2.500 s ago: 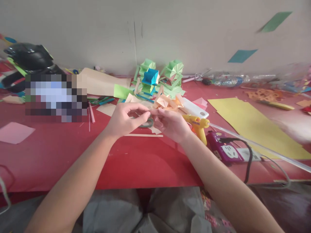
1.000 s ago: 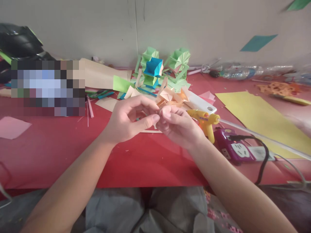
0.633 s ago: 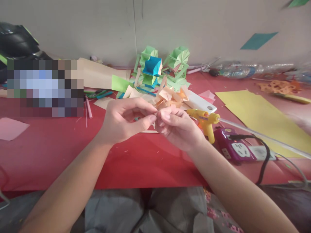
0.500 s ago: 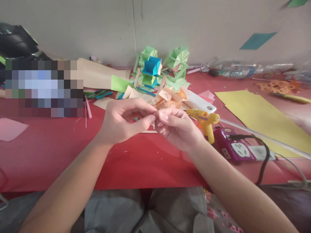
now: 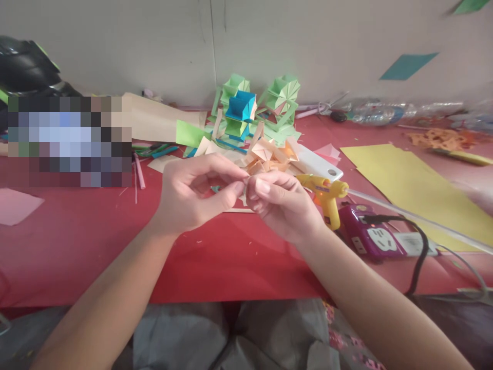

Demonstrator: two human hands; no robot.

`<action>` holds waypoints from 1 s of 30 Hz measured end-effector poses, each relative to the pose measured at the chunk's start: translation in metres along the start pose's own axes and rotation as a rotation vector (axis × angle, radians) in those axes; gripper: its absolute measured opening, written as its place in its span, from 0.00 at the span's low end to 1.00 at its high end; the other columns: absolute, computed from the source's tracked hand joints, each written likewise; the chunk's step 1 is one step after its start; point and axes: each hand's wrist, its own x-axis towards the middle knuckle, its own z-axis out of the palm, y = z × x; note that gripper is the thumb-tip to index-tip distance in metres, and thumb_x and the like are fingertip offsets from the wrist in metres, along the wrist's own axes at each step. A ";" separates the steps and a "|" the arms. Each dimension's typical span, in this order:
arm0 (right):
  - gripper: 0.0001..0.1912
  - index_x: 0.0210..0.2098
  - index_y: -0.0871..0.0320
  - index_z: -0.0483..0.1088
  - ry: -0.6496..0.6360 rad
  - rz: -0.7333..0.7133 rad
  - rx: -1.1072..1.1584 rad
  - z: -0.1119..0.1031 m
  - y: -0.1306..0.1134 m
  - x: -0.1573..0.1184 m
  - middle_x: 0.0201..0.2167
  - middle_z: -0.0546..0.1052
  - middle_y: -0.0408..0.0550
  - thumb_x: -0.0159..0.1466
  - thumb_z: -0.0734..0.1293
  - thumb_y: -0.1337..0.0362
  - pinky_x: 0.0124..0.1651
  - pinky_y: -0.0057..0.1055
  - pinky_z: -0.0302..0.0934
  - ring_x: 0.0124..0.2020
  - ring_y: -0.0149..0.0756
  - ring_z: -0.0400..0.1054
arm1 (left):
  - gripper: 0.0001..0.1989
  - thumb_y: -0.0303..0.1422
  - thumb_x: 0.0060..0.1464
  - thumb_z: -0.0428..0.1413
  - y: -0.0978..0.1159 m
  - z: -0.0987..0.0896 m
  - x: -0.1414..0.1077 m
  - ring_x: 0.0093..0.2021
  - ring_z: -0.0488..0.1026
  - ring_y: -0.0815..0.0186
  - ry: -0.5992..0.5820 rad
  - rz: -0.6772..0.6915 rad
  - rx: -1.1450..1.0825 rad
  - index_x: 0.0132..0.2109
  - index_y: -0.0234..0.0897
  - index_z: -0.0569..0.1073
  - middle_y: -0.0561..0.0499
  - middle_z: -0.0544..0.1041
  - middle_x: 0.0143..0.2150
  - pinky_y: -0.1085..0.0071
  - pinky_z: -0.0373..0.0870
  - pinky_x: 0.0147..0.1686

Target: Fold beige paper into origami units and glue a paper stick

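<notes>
My left hand (image 5: 198, 192) and my right hand (image 5: 283, 203) meet at the fingertips over the red table (image 5: 215, 272). Each is pinched closed around something small and pale, mostly hidden between the fingers. Just behind them lie peach folded paper pieces (image 5: 264, 150). Farther back stand green folded paper shapes (image 5: 283, 92) and a blue one (image 5: 241, 106). A yellow glue gun (image 5: 328, 198) rests close to the right of my right hand, with a clear stick in its rear end.
Right of the glue gun sit a purple power strip (image 5: 370, 231) with a black cable and yellow paper sheets (image 5: 408, 190). Plastic bottles (image 5: 379, 113) line the wall. At the left are a pink sheet (image 5: 19, 206) and a blurred-out area.
My hands remain joined at the fingertips; the fingers of my right hand have shifted very slightly. The things on the table have not visibly moved.
</notes>
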 end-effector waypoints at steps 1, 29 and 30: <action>0.10 0.26 0.58 0.78 0.010 -0.015 -0.005 0.001 0.000 0.000 0.22 0.73 0.41 0.55 0.78 0.59 0.30 0.27 0.66 0.24 0.26 0.66 | 0.03 0.34 0.56 0.64 0.000 0.001 0.000 0.31 0.79 0.66 0.011 0.011 -0.013 0.36 0.41 0.79 0.51 0.81 0.31 0.69 0.80 0.31; 0.23 0.26 0.54 0.58 -0.446 0.159 0.129 0.002 0.005 0.000 0.24 0.63 0.39 0.57 0.75 0.51 0.25 0.27 0.57 0.22 0.27 0.55 | 0.07 0.38 0.58 0.64 0.019 0.001 -0.005 0.22 0.72 0.68 -0.065 0.024 -0.096 0.33 0.42 0.78 0.52 0.75 0.23 0.68 0.71 0.21; 0.24 0.26 0.54 0.57 -0.448 0.175 0.127 0.001 0.004 0.000 0.24 0.63 0.39 0.57 0.75 0.50 0.24 0.27 0.57 0.22 0.27 0.55 | 0.07 0.38 0.58 0.63 0.020 0.001 -0.005 0.22 0.71 0.68 -0.071 0.013 -0.099 0.32 0.42 0.78 0.52 0.75 0.23 0.68 0.70 0.21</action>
